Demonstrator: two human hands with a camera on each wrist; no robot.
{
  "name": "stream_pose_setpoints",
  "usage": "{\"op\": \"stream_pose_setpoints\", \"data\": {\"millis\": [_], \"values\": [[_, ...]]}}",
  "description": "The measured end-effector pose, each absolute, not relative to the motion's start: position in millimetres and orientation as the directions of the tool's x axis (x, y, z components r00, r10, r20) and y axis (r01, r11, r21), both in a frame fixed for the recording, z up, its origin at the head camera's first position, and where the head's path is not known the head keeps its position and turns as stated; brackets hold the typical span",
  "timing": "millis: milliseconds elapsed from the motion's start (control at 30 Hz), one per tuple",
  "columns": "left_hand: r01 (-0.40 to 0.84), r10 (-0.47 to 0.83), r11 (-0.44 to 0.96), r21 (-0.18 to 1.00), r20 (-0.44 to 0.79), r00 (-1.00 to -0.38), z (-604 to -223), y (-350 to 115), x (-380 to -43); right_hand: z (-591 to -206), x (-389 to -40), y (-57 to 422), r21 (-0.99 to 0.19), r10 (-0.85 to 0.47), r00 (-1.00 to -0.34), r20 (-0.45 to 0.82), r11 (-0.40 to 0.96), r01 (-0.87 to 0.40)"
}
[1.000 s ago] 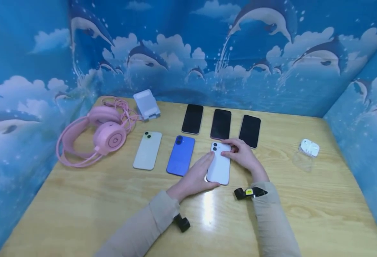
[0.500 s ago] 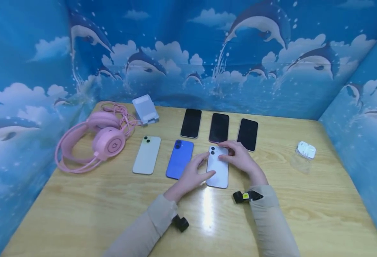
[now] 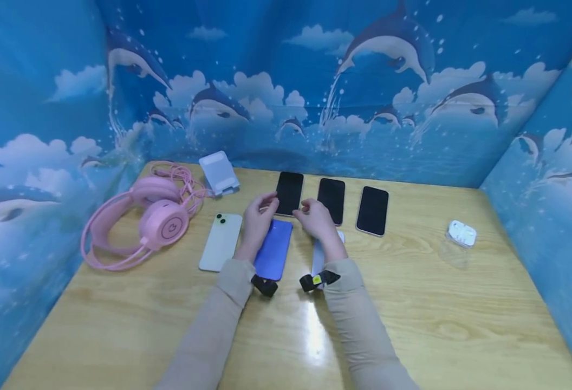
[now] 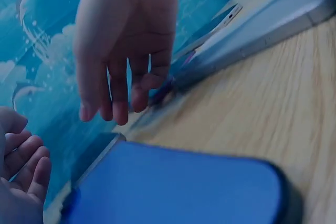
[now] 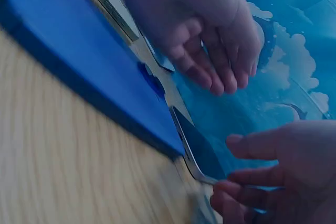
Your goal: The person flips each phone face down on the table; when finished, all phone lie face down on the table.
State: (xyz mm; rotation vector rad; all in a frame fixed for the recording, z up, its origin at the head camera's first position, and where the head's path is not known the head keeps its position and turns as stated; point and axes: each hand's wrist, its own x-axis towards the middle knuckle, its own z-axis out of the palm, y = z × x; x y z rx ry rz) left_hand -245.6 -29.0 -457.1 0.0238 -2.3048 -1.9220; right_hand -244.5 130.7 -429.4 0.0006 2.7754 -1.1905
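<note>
Both hands hover on either side of the near end of the leftmost black-screened phone, holding nothing. My left hand is over the upper left part of a blue phone, with fingers loosely bent. Above the gap to the right is my right hand, partly covering a white phone that lies back up. In the right wrist view, the fingers of the right hand are spread near the dark phone's corner. A pale phone lies left of the blue one.
Two more black-screened phones, a middle one and a right one, continue the back row. Pink headphones and a white stand are at the left. Earphones in a clear case lie far right on the wooden table.
Both hands have let go of the white phone and moved left and away from the body, to the leftmost black-screened phone. The phones keep their places; the head view has tilted slightly up.
</note>
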Motion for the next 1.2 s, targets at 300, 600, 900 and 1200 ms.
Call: {"op": "stream_pose_setpoints", "data": {"millis": [300,600,900,1200], "values": [[0.128,-0.085,0.568,0.813,0.212,-0.974,-480.1,-35.9,-242.2,-447.7,-242.2,101.2,-0.568,0.069,-0.987,-0.149,0.810,0.142],[0.187,-0.005,0.685,0.704,0.261,-0.965,-481.6,-31.4,-241.9,-450.6,-239.3,95.7,-0.549,0.112,-0.988,-0.109,0.821,0.154],[0.101,-0.036,0.664,0.741,0.166,-0.985,-472.7,-29.0,-249.6,-451.5,-248.4,103.7,-0.851,0.208,-0.974,-0.092,0.491,0.185],[0.104,-0.031,0.672,0.733,0.168,-0.985,-474.9,-27.0,-255.6,-452.6,-256.5,103.7,-0.986,0.179,-0.978,-0.109,0.108,0.129]]}}
